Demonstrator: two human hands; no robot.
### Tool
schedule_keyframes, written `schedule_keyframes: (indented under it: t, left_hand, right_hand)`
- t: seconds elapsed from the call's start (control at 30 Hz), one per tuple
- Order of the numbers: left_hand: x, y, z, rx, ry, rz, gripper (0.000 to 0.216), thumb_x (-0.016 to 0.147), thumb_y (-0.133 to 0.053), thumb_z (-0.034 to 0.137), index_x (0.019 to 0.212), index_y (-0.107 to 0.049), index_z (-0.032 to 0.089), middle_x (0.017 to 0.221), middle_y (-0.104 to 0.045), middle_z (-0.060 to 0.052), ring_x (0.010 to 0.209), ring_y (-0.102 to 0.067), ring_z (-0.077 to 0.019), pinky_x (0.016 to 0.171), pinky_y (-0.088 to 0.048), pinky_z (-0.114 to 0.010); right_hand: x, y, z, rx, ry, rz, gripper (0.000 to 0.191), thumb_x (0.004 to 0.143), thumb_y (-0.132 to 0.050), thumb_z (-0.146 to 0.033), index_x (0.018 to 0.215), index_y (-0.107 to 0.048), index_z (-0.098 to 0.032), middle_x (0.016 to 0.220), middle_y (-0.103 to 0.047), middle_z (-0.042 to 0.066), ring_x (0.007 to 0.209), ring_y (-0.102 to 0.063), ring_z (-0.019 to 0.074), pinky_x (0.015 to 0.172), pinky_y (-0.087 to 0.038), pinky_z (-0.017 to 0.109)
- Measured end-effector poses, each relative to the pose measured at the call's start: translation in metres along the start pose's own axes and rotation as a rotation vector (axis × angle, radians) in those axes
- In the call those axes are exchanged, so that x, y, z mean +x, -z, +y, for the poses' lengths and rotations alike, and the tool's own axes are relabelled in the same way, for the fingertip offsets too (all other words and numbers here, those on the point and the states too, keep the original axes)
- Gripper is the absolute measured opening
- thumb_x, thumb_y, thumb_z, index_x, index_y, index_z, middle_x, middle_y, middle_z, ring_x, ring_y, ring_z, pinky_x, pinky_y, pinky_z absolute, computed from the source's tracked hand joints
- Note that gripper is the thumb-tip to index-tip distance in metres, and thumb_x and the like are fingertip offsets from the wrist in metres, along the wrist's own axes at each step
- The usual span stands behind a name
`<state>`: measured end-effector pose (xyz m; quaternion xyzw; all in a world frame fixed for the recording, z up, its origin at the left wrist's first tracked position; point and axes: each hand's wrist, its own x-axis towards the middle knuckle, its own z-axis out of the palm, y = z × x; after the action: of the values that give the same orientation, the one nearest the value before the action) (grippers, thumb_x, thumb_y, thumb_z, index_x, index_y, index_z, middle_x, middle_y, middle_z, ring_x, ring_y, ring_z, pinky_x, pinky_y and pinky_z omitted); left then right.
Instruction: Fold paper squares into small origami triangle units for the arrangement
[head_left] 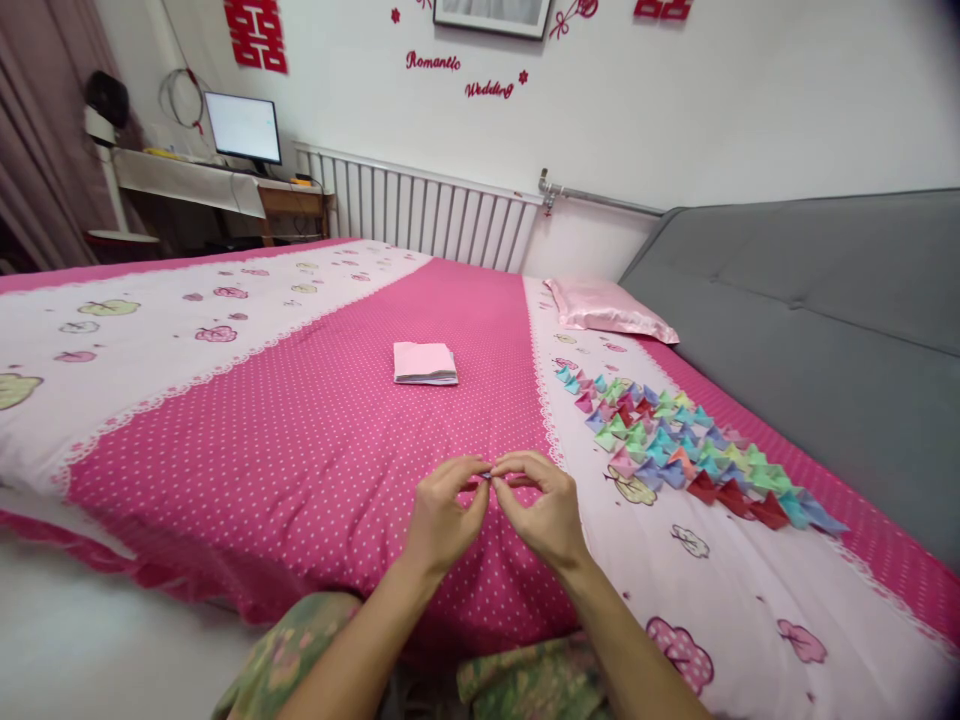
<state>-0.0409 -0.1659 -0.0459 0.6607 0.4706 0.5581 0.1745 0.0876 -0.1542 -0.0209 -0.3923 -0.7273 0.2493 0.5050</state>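
My left hand (pixel 442 515) and my right hand (pixel 541 508) meet over the pink dotted bedspread (pixel 315 440), fingertips pinched together on a small folded paper piece (pixel 487 478) that is mostly hidden by the fingers. A stack of pink paper sheets (pixel 424 363) lies flat further up the bed, apart from both hands. To the right of my right hand, several folded paper pieces (pixel 686 450) in red, blue, green and pink lie in rows on the white part of the cover.
A pink pillow (pixel 611 310) lies at the head of the bed beside the grey padded headboard (pixel 825 330). A white radiator (pixel 427 210) lines the far wall. A desk with a monitor (pixel 244 128) stands at the far left.
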Motion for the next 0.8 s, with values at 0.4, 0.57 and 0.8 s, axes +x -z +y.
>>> schedule_keyframes:
  t: [0.4, 0.57, 0.8]
  left_hand:
    - [-0.0030, -0.0048, 0.0055, -0.084, 0.070, 0.046, 0.020, 0.072, -0.053, 0.018, 0.087, -0.064, 0.018, 0.087, -0.065, -0.005, 0.078, -0.061, -0.0153, 0.071, -0.054, -0.029]
    - [-0.0026, -0.0048, 0.0071, -0.099, 0.108, 0.076, 0.019, 0.070, -0.055, 0.019, 0.085, -0.065, 0.018, 0.087, -0.066, -0.006, 0.078, -0.062, -0.0157, 0.072, -0.054, -0.029]
    - [-0.0021, -0.0055, 0.0048, -0.230, 0.254, 0.110, 0.021, 0.070, -0.054, 0.020, 0.089, -0.064, 0.017, 0.087, -0.067, -0.005, 0.078, -0.063, -0.0157, 0.074, -0.053, -0.029]
  right_hand:
    - [-0.0029, -0.0056, 0.0008, 0.134, -0.111, 0.018, 0.010, 0.070, -0.052, -0.014, 0.075, -0.060, -0.018, 0.079, -0.060, 0.004, 0.075, -0.058, 0.0167, 0.067, -0.054, 0.031]
    - [-0.0029, -0.0063, 0.0005, 0.129, -0.118, 0.037, 0.008, 0.070, -0.052, -0.015, 0.075, -0.059, -0.018, 0.080, -0.060, 0.004, 0.075, -0.058, 0.0167, 0.066, -0.054, 0.031]
    - [-0.0026, -0.0048, 0.0013, 0.096, -0.146, 0.103, 0.007, 0.069, -0.053, -0.018, 0.075, -0.058, -0.018, 0.083, -0.061, 0.004, 0.078, -0.059, 0.0174, 0.064, -0.054, 0.029]
